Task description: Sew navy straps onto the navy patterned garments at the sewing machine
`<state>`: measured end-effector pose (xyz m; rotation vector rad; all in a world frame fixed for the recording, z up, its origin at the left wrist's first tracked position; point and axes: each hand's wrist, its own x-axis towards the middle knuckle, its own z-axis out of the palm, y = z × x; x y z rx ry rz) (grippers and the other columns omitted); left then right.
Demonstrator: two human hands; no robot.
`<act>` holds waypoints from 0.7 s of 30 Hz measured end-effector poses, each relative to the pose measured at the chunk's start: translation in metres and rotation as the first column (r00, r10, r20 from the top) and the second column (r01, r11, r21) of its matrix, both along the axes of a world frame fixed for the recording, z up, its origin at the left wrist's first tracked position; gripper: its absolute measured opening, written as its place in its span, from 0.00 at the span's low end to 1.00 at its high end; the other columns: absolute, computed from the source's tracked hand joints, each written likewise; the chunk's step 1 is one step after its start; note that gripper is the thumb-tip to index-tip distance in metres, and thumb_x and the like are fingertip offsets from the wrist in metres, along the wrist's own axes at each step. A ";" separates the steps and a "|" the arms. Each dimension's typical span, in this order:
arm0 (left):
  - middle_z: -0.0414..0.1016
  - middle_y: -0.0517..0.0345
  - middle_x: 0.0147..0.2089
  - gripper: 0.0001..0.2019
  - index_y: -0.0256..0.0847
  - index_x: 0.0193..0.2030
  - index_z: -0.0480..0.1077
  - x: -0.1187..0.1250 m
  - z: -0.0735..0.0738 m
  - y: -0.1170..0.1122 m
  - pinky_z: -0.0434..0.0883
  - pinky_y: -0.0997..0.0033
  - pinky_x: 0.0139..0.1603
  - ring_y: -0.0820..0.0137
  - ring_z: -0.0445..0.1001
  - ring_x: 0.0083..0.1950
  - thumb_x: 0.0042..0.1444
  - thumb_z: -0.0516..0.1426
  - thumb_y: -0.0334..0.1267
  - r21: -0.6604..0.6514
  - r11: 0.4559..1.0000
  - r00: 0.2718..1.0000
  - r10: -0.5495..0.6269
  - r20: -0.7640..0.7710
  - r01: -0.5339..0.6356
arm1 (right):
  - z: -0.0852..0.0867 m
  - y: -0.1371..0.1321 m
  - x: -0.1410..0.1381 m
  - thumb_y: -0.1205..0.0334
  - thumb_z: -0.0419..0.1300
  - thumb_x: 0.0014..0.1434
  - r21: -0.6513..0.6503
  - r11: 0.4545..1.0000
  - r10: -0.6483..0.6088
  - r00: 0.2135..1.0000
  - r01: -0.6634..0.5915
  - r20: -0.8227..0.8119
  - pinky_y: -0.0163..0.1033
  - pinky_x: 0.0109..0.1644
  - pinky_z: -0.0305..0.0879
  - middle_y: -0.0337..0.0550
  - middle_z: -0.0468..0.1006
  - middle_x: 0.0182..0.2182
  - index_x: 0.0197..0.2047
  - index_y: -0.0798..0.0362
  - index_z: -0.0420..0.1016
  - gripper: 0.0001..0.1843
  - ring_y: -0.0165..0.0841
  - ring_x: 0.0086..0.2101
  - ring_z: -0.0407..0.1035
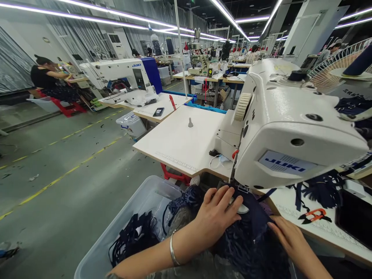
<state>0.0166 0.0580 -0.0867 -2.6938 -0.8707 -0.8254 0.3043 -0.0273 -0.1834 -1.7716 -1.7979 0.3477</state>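
A white JUKI sewing machine (290, 128) stands over dark navy fabric (257, 217), whose upper edge lies under the presser foot (242, 189). My left hand (219, 211), with a silver bangle on the wrist, rests on the fabric just left of the foot. Its fingers are stretched out and slightly apart. At the fabric's right side, my right hand (286, 234) holds the edge, the thumb out of sight. More of the navy cloth hangs in bunched, frilly folds below both hands, over my lap.
Left of my lap, a clear plastic bin (116, 228) holds navy strips (135, 236). Orange-handled thread snips (315, 215) and navy scraps (322, 190) lie right of the machine. A white table (177, 135) extends beyond it. A person (49, 77) sits far left.
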 end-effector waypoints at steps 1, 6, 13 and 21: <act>0.70 0.49 0.57 0.16 0.43 0.56 0.67 -0.001 0.001 0.000 0.56 0.59 0.59 0.61 0.66 0.60 0.65 0.55 0.45 -0.005 1.000 1.000 -0.007 0.024 0.007 | 0.009 -0.006 0.006 0.40 0.53 0.59 -0.064 0.998 -0.022 0.999 0.019 -0.044 0.44 0.42 0.73 0.46 0.82 0.36 0.39 0.49 0.77 0.22 0.42 0.38 0.77; 0.75 0.61 0.37 0.07 0.43 0.39 0.69 -0.024 0.005 0.008 0.59 0.66 0.51 0.72 0.74 0.43 0.66 0.51 0.31 0.040 0.999 0.955 -0.025 0.294 0.014 | 0.084 -0.032 0.009 0.42 0.57 0.57 -0.356 0.932 -0.046 0.956 -0.062 -0.289 0.34 0.37 0.73 0.42 0.81 0.31 0.37 0.48 0.77 0.18 0.37 0.33 0.76; 0.74 0.52 0.40 0.07 0.39 0.43 0.70 -0.067 0.007 0.040 0.59 0.59 0.51 0.64 0.72 0.46 0.63 0.52 0.28 0.063 0.941 0.868 0.278 0.412 -0.332 | 0.120 0.029 -0.073 0.48 0.52 0.64 0.181 0.983 0.061 0.994 -0.043 -0.091 0.42 0.38 0.72 0.46 0.80 0.34 0.38 0.48 0.75 0.16 0.39 0.34 0.75; 0.52 0.60 0.71 0.21 0.44 0.65 0.60 -0.029 0.011 0.017 0.51 0.63 0.69 0.67 0.51 0.71 0.66 0.48 0.30 0.216 0.942 0.939 -0.193 -0.284 0.258 | 0.111 0.053 -0.105 0.61 0.50 0.67 0.363 0.926 -0.055 0.914 -0.104 0.403 0.51 0.47 0.63 0.48 0.76 0.29 0.35 0.54 0.69 0.11 0.42 0.34 0.70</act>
